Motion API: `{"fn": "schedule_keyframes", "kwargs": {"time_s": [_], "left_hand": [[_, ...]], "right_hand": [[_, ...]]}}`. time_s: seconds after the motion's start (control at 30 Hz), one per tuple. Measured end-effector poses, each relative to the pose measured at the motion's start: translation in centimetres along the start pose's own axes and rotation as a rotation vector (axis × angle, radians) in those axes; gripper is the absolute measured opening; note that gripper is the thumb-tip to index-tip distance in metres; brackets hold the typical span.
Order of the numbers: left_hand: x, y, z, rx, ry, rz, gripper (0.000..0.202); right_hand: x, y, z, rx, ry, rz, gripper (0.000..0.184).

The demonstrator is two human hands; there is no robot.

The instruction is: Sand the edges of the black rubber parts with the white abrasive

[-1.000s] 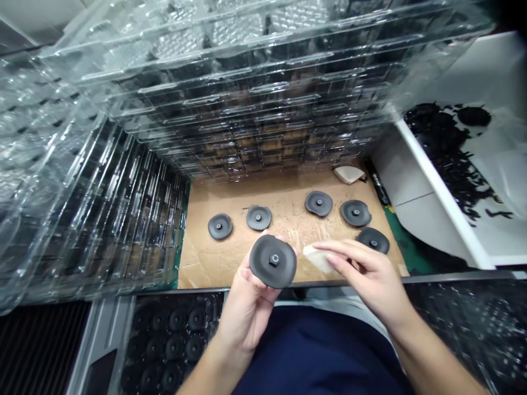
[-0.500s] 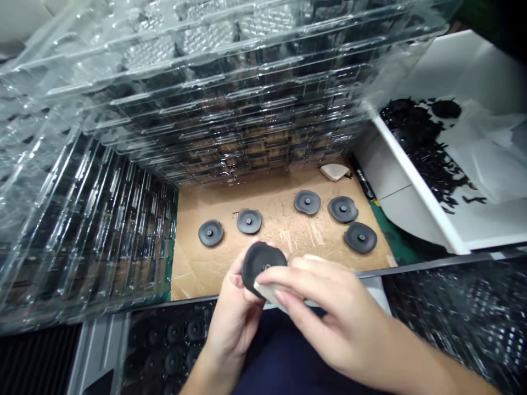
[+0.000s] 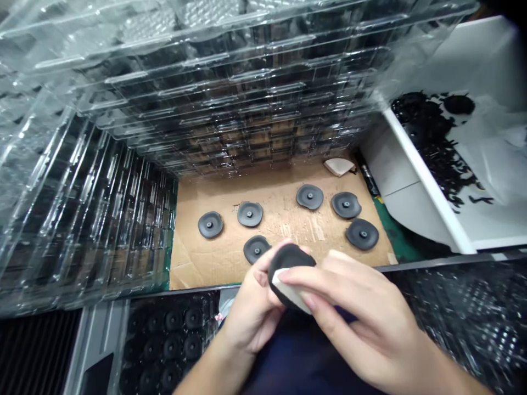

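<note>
My left hand (image 3: 251, 307) grips a black rounded disc (image 3: 288, 255) by its edge, tilted above the front edge of the cardboard. Pinched between the thumb and fingers of my right hand (image 3: 362, 312) is a white flat pad (image 3: 294, 291), pressed against the face of that disc. The pad covers the disc's middle. Just behind my left hand lies a similar black disc (image 3: 255, 249) with a small centre stud, partly covered by the fingers. More such discs rest stud up on the cardboard sheet (image 3: 197, 263), among them one at the left (image 3: 210, 225) and one at the right (image 3: 362, 234).
Stacked clear plastic trays (image 3: 247, 99) rise behind and at the left. A white bin (image 3: 436, 192) at the right holds small black pieces. A folded white pad (image 3: 340, 166) and a black marker (image 3: 368, 174) lie near the bin. A dark tray (image 3: 171, 340) sits lower left.
Both hands have shifted right with the disc and the white pad. The pad now hides the disc's centre. A disc on the cardboard behind my left hand has come into sight.
</note>
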State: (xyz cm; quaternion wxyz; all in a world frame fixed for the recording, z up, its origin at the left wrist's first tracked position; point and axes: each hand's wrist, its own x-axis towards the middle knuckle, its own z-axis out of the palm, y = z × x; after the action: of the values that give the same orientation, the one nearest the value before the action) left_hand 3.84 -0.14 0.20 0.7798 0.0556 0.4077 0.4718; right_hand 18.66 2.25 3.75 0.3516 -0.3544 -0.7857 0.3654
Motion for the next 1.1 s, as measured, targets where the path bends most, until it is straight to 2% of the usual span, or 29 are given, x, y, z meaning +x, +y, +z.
{"fn": "schedule_keyframes", "kwargs": {"time_s": [0.1, 0.17, 0.23, 0.3, 0.37, 0.43, 0.5, 0.6, 0.7, 0.8, 0.93, 1.0, 1.1], "left_hand": [[0.1, 0.7, -0.2, -0.05, 0.009, 0.066, 0.049], [0.0, 0.9, -0.5, -0.072, 0.01, 0.085, 0.043], [-0.2, 0.8, -0.6, -0.086, -0.001, 0.096, 0.042], [-0.3, 0.5, -0.6, -0.099, -0.004, 0.1, 0.044], [-0.4, 0.3, -0.5, -0.103, 0.015, 0.088, 0.045], [-0.4, 0.2, -0.6, -0.085, 0.032, 0.07, 0.045], [-0.4, 0.2, -0.9, -0.04, 0.04, 0.061, 0.049], [-0.5, 0.1, -1.5, 0.016, 0.071, 0.057, 0.052], [-0.5, 0.0, -1.8, 0.005, 0.085, 0.049, 0.053], [-0.6, 0.4, -1.4, -0.004, 0.06, 0.115, 0.052], [-0.8, 1.3, -0.8, 0.035, 0.104, 0.142, 0.039], [-0.8, 1.4, -0.6, 0.055, 0.106, 0.13, 0.043], [-0.7, 1.1, -0.3, 0.05, 0.096, 0.125, 0.047]], "right_hand": [[-1.2, 1.4, -0.1, -0.011, 0.035, 0.173, 0.022], [-1.9, 2.6, -0.4, -0.056, 0.135, 0.311, 0.019], [-2.1, 3.0, -0.9, -0.122, 0.242, 0.377, 0.017], [-1.8, 2.5, -1.1, -0.151, 0.302, 0.351, 0.018], [-0.8, 1.3, -0.8, -0.152, 0.307, 0.234, 0.021], [0.3, 0.2, 0.1, -0.126, 0.243, 0.063, 0.023], [1.1, -0.4, 1.0, -0.091, 0.126, -0.031, 0.023], [1.3, -0.4, 1.7, -0.07, -0.029, 0.039, 0.023], [0.4, -0.3, 1.2, -0.109, -0.069, 0.102, 0.023], [-1.0, 0.4, 0.2, -0.063, -0.043, 0.2, 0.022], [-2.3, 1.7, -1.2, -0.004, 0.063, 0.393, 0.018], [-2.2, 1.7, -1.5, -0.046, 0.132, 0.39, 0.017], [-1.0, 0.5, -1.2, -0.085, 0.196, 0.276, 0.019]]}}
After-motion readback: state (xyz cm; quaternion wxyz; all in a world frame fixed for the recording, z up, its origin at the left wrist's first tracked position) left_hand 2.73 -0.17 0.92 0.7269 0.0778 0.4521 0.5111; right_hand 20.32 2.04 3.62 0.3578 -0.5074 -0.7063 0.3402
